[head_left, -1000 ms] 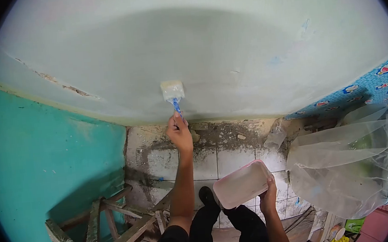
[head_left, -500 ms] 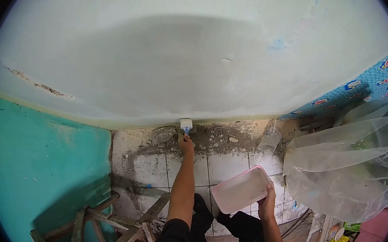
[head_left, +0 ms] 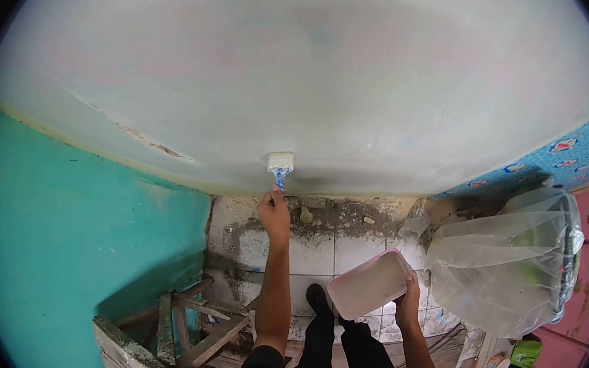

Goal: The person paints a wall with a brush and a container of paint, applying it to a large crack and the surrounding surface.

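My left hand [head_left: 274, 214] is closed around the blue handle of a paintbrush [head_left: 280, 162]. The brush's broad, white-coated head overlaps the lower part of the pale wall [head_left: 343, 101], bristles pointing up. Lower right, my right hand [head_left: 407, 302] grips the short right side of a pinkish rectangular tub [head_left: 368, 287], thumb at the rim. Whitish material shows inside the tub, which is held tilted over the tiled floor and near my dark-clad legs.
A worn wooden frame [head_left: 214, 344] stands lower left beside the teal wall [head_left: 121, 222]. Clear plastic sheeting [head_left: 486, 258] covers a bulky object on the right. Dirt and debris line the wall's base, and a long crack [head_left: 152, 142] runs across the pale wall.
My left hand and the paintbrush have moved from the wall's base up onto its face. The view has shifted and turned somewhat; the tub stays in my right hand.
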Demonstrator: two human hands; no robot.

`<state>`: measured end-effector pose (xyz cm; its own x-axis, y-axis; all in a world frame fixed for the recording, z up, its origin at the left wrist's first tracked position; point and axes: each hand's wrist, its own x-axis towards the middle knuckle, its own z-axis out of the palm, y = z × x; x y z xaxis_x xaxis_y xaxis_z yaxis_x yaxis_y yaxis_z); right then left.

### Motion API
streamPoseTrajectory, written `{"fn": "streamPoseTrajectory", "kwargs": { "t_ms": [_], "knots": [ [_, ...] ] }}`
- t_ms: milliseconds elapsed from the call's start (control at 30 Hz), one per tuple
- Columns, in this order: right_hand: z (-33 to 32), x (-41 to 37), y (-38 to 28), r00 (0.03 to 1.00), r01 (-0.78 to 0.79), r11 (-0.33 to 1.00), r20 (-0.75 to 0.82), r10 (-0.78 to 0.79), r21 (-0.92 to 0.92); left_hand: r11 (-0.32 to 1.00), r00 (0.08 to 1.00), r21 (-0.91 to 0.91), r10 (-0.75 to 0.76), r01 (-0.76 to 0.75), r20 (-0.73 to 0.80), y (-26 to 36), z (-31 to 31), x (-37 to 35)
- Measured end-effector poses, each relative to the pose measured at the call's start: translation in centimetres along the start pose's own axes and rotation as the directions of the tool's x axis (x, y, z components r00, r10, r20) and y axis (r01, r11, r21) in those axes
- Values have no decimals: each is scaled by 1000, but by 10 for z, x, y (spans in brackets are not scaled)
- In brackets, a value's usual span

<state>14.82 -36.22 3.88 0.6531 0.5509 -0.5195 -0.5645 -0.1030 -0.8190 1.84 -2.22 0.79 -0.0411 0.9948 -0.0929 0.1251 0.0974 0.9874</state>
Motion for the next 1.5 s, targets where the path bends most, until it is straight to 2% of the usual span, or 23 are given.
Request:
{"fn": "streamPoseTrajectory", "kwargs": {
  "t_ms": [167,267,333,467,567,633,667,733,767,833,933,1033,1133,1233,1333,1400,1500],
  "knots": [
    [15,-16,-36,996,-11,1000,84,13,-28,974,978,-107,193,-201,-83,142,-34,-17],
    [25,-18,-41,996,15,999,84,-12,-30,953,960,-129,265,-275,-91,147,-40,7],
    [25,-21,-37,996,-4,999,85,7,-34,953,957,-92,284,-288,-55,111,-43,14],
    [27,-23,-19,995,-68,998,74,67,3,920,923,70,385,-386,24,-36,-28,36],
    [32,-31,-12,994,-67,998,92,66,12,924,966,282,253,-257,51,-112,-24,28],
    [38,-41,-17,993,-57,998,103,57,-12,863,986,477,141,-166,88,-156,-28,32],
    [42,-44,-20,993,-46,999,111,48,-19,883,987,443,146,-159,64,-151,-27,33],
    [46,-48,-26,994,-40,999,101,42,-21,915,987,374,159,-154,19,-125,-25,36],
    [47,-50,-29,994,-42,999,102,44,-22,914,988,377,140,-152,59,-107,-27,39],
    [49,-55,-35,993,-36,999,109,40,-39,909,986,390,103,-147,133,-31,-33,41],
    [53,-53,-44,993,7,998,116,1,-70,950,981,252,164,-185,101,71,-41,30],
    [57,-55,-51,994,38,996,104,-30,-75,992,985,77,88,-100,149,197,-57,-2],
    [64,-57,-62,992,62,997,115,-55,-54,969,967,-16,248,-247,54,290,-64,-26],
    [70,-60,-69,986,83,996,148,-77,-29,933,952,-187,305,-306,-32,319,-60,-17],
    [66,-56,-64,990,67,998,128,-66,-7,923,936,-155,346,-352,-66,270,-41,-3],
    [61,-54,-56,992,39,999,116,-40,18,918,927,-130,374,-376,-40,191,-25,3],
    [45,-52,-39,996,-2,998,87,-3,63,912,917,111,399,-396,-9,50,-5,2]
  ]
}}
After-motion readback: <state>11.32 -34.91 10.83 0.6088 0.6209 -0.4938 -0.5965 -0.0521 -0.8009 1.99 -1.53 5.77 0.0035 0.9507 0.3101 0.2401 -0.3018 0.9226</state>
